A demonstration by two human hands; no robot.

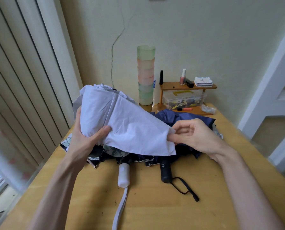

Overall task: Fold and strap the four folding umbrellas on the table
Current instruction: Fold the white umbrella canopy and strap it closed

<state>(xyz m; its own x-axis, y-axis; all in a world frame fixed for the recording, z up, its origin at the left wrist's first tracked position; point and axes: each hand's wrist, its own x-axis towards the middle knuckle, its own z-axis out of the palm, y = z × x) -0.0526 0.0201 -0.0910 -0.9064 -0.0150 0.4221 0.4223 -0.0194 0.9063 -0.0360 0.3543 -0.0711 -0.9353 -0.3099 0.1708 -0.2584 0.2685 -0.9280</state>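
Pale-lilac umbrella (pixel 126 123): held above table (pixel 155 213), mid-fold, unstrapped. L hand (pixel 83 140) grasps bunched canopy; R hand (pixel 193 135) pinches 1 panel corner. Navy umbrella (pixel 180 117) and patterned umbrella (pixel 115 153) lie loose beneath. Approx. 0 of 4 done; 4th not made out.

You see matt, creased pale cloth on the umbrella canopy (pixel 121 123), smooth wood table (pixel 155 211), probably plastic white handle (pixel 123 175).
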